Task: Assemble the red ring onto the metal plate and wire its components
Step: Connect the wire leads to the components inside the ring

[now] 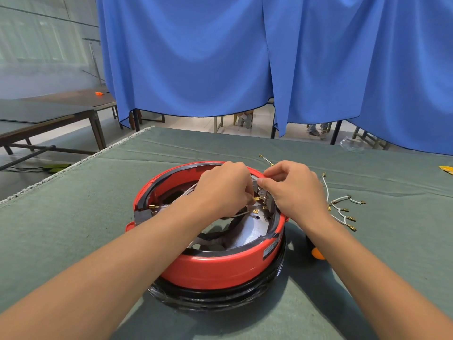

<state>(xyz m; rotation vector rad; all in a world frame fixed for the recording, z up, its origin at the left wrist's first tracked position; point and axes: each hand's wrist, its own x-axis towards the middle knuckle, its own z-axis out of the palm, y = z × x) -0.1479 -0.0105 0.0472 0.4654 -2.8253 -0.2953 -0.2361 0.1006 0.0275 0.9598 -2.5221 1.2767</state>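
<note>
From the head view, the red ring [220,263] sits near the middle of the counter [73,241], stacked on a black base [215,293] that shows below its lower edge. Inside the ring lies the metal plate [247,229], grey and dished, with round holes in it and a dark cable curving across its near part. On the ring's inner right wall stands a small metal terminal block [266,202] with several brass tabs. A dark block with brass connectors sits at the ring's left inner wall [143,214].

Both hands reach into the ring from the near side. The left hand [225,187] has its fingers curled and pinches a white wire with a brass connector [256,199] at its end, held right at the terminal block. The right hand [291,190] has thumb and fingers curled over the ring's far right rim and the top of the block; whether it grips the block or only steadies it cannot be told.

To the right of the ring, apart from it, a bundle of loose white wires [340,207] with brass ends lies on the counter, and one short wire [266,160] lies beyond the right hand. An orange object [317,253] peeks out just beside the right forearm. The counter's left edge runs diagonally with a frayed cloth border, and bare green cloth lies between it and the ring; the far edge sits well beyond the ring, before a blue curtain [196,57].
</note>
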